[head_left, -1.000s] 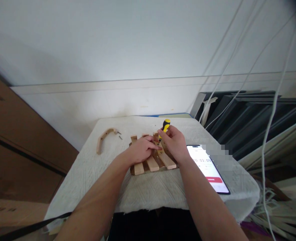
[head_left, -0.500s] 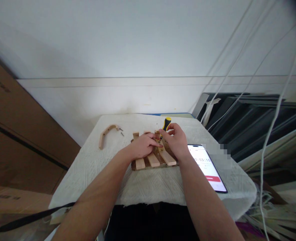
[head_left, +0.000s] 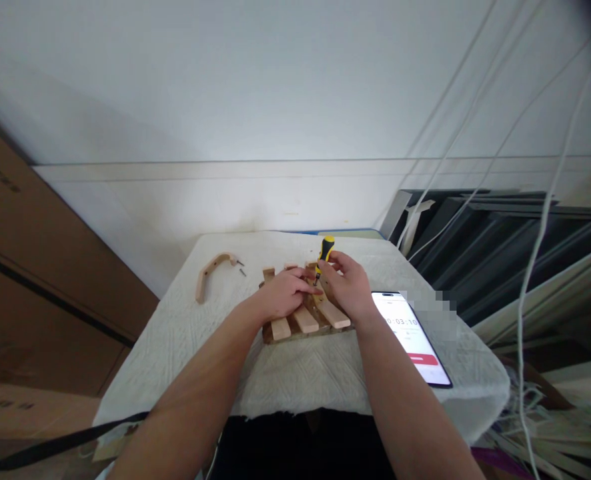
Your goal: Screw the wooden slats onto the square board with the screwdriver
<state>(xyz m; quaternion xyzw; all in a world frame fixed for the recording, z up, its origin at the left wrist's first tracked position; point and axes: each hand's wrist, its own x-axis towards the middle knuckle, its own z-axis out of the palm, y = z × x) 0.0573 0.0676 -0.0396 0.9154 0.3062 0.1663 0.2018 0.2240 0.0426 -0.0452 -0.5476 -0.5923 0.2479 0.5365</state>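
A slatted wooden panel of pale strips on darker crosspieces lies on the white cloth-covered table. My left hand lies on its slats, fingers pointing right and pressing near the tool tip. My right hand is closed round a yellow and black screwdriver, held nearly upright with its tip down on the panel between my two hands. A curved wooden handle piece rests apart at the far left of the table, with two small screws beside its end.
A phone showing a timer lies face up right of my right wrist. Cardboard boxes stand to the left. Dark panels and white cables crowd the right side. A black strap hangs at lower left.
The screwdriver handle has swung from leaning right to nearly upright in my right hand. The timer has gone from 03:09 to 03:10. My left hand stays on the slats.
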